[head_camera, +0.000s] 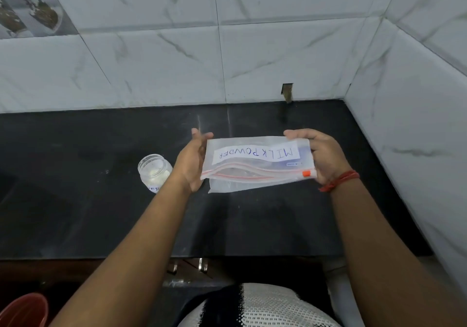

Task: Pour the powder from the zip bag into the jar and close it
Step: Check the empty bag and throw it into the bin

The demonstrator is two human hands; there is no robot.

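Black counter, marble-tiled wall (red tub bottom-left).

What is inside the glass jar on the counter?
The jar stands open, holding a little white powder at the bottom. The left hand covers its right edge, and no lid is visible.

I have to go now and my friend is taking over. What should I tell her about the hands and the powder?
Left hand: open, flat against the zip bag's left end.
Right hand: grip shut on the zip bag, held level above the counter.
Jar: on the counter left of the hands, lid off, white powder inside.
Done: the bag looks nearly empty.
Left: close the jar; no lid is in view.
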